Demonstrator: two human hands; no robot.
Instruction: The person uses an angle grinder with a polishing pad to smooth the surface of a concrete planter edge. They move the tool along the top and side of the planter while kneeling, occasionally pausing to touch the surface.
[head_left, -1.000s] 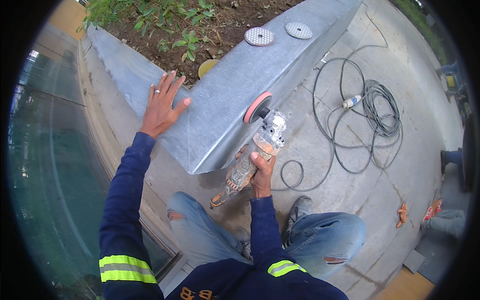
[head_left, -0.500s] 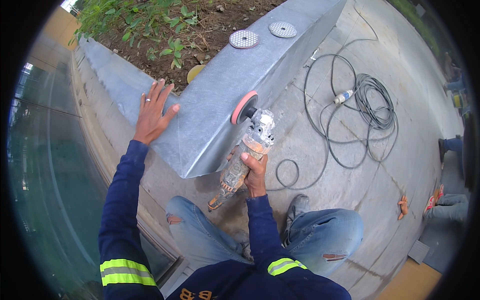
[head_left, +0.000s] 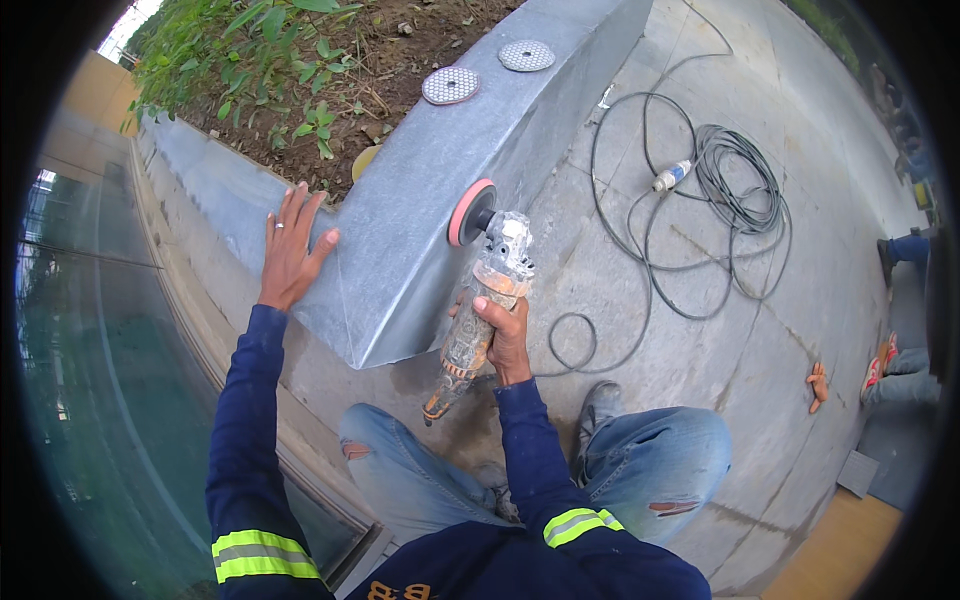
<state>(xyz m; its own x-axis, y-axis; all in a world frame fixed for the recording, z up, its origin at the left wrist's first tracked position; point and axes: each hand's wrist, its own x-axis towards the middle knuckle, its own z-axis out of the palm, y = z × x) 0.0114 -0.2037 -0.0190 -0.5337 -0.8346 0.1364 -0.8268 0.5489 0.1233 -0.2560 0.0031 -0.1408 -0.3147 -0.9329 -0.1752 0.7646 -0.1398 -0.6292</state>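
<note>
My right hand (head_left: pixel 507 335) grips the worn, dust-caked body of an angle grinder (head_left: pixel 467 340) fitted with a round polishing pad. The pink-edged pad (head_left: pixel 470 212) stands on its side against the top edge of the grey stone ledge (head_left: pixel 400 235); whether it spins cannot be made out. With fingers spread, my left hand (head_left: pixel 291 245) lies on the ledge near its corner, holding nothing. Farther along the ledge top rest two white perforated polishing discs, the nearer disc (head_left: pixel 450 86) and the farther disc (head_left: pixel 527 55).
A grey cable (head_left: pixel 745 195) lies coiled on the paved floor to the right, with a plug connector (head_left: pixel 671 176) on it. Soil and green plants (head_left: pixel 230 70) fill the bed behind the ledge. An orange glove (head_left: pixel 817 388) lies near another person's legs (head_left: pixel 905 377). Glass panels (head_left: pixel 100 370) stand at left.
The view has shifted slightly, so the ledge and discs appear farther left. My right hand still holds the grinder at the ledge edge, and my left hand stays spread on the stone.
</note>
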